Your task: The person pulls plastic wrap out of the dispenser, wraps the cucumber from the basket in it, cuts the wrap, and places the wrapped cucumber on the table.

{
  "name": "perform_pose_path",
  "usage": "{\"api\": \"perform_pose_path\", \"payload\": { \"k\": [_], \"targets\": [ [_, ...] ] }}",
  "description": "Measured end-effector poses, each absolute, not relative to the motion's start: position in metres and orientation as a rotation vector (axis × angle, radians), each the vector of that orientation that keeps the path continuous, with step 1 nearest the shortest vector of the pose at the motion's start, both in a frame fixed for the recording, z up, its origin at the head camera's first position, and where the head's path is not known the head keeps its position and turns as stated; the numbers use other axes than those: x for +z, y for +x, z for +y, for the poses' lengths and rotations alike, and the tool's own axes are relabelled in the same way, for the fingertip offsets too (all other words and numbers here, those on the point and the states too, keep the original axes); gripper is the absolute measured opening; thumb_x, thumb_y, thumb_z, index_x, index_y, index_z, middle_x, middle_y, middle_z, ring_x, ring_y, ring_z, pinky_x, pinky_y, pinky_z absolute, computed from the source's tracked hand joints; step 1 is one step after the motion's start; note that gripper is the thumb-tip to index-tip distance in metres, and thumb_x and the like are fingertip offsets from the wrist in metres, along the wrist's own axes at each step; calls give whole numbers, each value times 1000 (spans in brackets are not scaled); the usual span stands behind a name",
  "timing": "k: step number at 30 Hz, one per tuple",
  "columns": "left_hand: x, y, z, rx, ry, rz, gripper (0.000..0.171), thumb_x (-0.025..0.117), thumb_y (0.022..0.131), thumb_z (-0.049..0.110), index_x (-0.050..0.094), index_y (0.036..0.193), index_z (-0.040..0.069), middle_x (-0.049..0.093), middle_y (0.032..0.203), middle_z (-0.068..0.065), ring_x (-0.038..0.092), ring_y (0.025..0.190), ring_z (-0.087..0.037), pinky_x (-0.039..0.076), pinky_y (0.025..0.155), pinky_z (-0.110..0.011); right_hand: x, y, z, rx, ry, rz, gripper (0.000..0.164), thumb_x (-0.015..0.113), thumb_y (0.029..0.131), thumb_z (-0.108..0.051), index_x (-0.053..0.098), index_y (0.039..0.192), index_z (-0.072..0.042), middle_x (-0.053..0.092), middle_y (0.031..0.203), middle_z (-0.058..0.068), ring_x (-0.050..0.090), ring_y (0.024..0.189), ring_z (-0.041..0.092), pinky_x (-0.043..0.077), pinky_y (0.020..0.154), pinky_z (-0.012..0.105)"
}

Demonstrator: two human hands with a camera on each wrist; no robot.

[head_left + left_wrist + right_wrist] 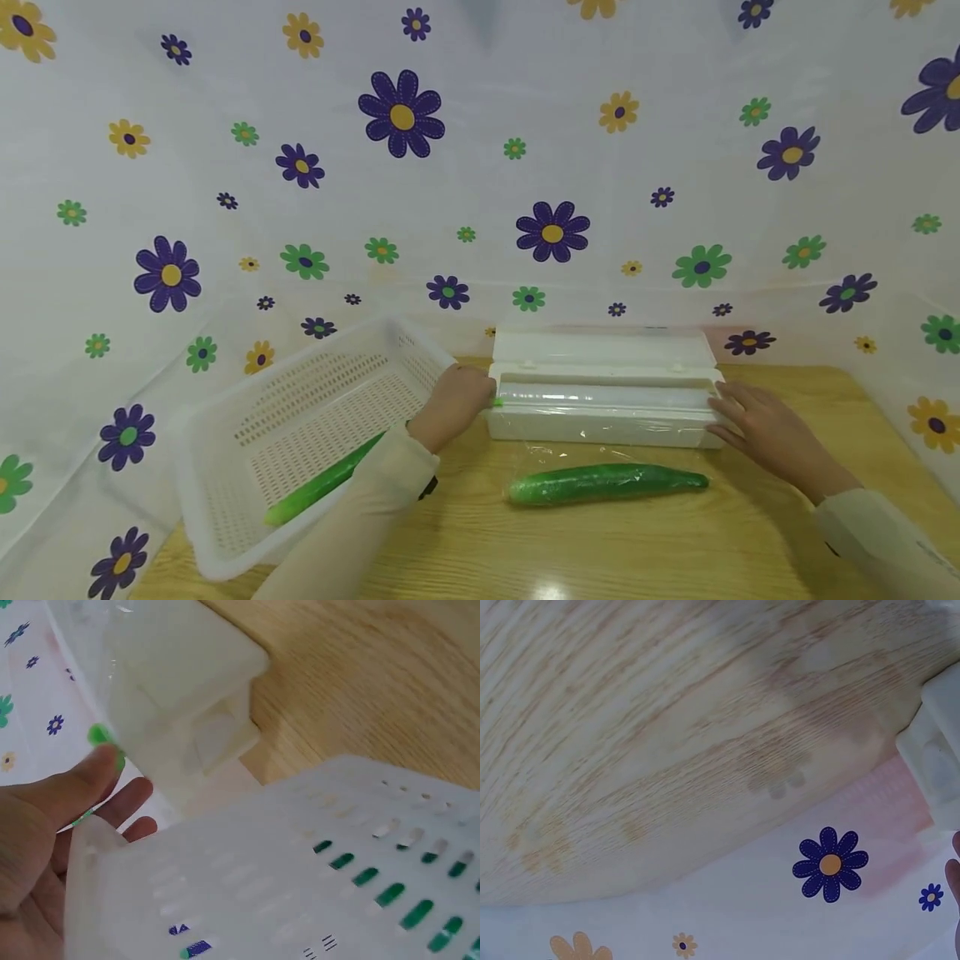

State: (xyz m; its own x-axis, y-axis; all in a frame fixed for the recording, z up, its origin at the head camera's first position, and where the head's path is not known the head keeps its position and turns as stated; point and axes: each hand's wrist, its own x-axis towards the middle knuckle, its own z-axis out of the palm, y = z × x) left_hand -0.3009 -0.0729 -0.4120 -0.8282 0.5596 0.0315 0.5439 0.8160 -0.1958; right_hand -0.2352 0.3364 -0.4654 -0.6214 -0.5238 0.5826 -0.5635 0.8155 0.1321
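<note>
A white cling film box (600, 427) lies on the table with its lid (603, 348) raised and a film roll (600, 395) inside. Clear film comes over its front and covers a cucumber (607, 483). At the box's left end, my left hand (459, 396) pinches a small green slide cutter (99, 735) between thumb and fingers. My right hand (768, 429) touches the box's right end with extended fingers. Only its fingertips (954, 877) show at the edge of the right wrist view, by the box's corner.
A white perforated basket (217, 546) stands tilted at the left, close to my left hand and forearm. Another cucumber (322, 483) lies in it, partly behind my sleeve. A flowered sheet (480, 183) hangs behind the wooden table (637, 554).
</note>
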Motion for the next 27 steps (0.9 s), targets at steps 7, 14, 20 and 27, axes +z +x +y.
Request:
{"api": "perform_pose_path", "payload": {
  "k": [7,14,20,27],
  "targets": [
    [-413,-300,-80,162,-856,-2919,16,69,81,30,71,94,20,70,97,4,61,92,-15,46,88,-35,-466,-233,334,96,799,-2385,67,28,95,-54,67,104,0,64,108,25,62,96,41,51,80,54],
    [-417,-292,-78,165,-853,-2808,24,71,81,25,68,100,11,67,104,-3,59,99,-20,48,91,-36,-468,-234,333,128,756,-2409,63,37,95,-53,66,106,2,63,111,26,61,98,42,50,82,55],
    [-415,-267,-59,-1,-905,-2561,32,72,82,23,62,110,10,62,111,-7,59,104,-21,51,89,-32,-471,-233,335,166,737,-2412,59,45,93,-51,66,106,2,62,112,26,60,99,43,49,83,56],
    [-418,-251,-45,-4,-985,-2559,21,70,84,24,66,103,15,63,101,1,59,96,-15,52,81,-27,-470,-232,336,226,722,-2434,42,70,81,-31,65,107,1,61,115,26,59,101,43,48,85,57]
  ]
}}
